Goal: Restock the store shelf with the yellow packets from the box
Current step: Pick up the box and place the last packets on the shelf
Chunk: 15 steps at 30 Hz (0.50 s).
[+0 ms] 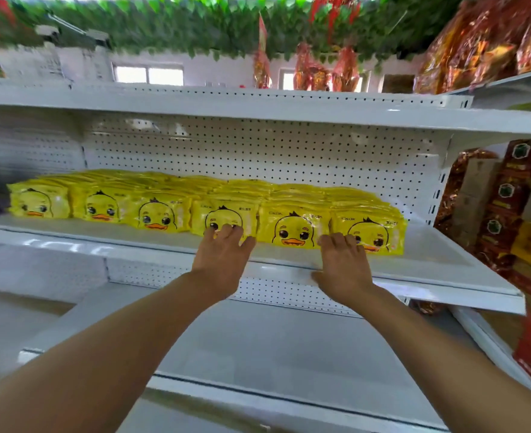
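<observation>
Several rows of yellow packets with a duck face stand side by side on the white middle shelf, filling it from left to right. My left hand reaches in with straight fingers that touch the front of one packet near the middle. My right hand lies flat at the shelf's front, its fingertips against the front of the rightmost packet. Neither hand holds anything. The box is out of view.
A white pegboard back panel stands behind the packets. A lower white shelf lies under my arms. Red and gold packaged goods hang at the right, more of them on the top shelf. Green leaves line the ceiling.
</observation>
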### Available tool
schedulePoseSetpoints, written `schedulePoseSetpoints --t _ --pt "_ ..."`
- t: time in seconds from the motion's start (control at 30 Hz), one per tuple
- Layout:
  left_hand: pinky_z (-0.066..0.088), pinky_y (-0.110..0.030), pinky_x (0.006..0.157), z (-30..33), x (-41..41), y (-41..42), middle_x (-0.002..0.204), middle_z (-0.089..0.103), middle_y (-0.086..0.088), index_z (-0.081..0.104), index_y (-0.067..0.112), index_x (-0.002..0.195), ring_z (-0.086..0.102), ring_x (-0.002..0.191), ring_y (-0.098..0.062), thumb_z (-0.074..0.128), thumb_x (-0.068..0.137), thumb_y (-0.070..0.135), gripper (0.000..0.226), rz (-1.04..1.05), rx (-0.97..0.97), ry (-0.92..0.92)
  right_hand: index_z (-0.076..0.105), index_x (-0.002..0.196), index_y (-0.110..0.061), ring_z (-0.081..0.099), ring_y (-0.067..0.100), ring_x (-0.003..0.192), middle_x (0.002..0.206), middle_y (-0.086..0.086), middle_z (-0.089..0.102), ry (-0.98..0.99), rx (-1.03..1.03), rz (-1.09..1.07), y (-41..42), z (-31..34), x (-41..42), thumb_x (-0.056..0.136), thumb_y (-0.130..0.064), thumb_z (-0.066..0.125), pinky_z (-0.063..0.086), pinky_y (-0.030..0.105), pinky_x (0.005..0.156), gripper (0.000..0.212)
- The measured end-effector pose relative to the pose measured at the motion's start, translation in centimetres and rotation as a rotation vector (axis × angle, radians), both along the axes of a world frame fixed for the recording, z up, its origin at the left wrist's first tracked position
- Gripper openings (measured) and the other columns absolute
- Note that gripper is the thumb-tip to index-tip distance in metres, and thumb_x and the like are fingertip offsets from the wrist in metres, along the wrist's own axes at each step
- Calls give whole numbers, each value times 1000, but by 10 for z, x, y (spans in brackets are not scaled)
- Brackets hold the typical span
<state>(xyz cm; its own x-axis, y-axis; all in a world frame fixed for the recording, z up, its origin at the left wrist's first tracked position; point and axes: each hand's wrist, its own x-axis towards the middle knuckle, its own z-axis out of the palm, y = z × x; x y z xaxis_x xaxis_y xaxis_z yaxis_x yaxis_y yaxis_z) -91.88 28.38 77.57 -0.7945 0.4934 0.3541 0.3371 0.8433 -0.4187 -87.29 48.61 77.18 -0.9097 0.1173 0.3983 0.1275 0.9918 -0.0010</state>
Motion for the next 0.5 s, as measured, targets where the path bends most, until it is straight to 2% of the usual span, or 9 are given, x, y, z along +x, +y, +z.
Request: schedulePoseSetpoints --t 0.27,0.5 --pt "23 -43 109 -56 68 -169 144 31 -5 26 22 139 30 132 -26 60 86 27 63 176 99 -160 37 133 -11 33 30 125 132 12 40 -146 -42 153 -153 -48 30 85 -38 62 33 38 102 60" --pt "26 -41 106 -141 141 -315 141 35 -5 30 22 138 34 130 -25 53 87 29 56 365 169 -358 35 135 -13 33 29 125 133 11 40 -351 -50 305 -287 -136 64 84 -38 62 33 36 100 63"
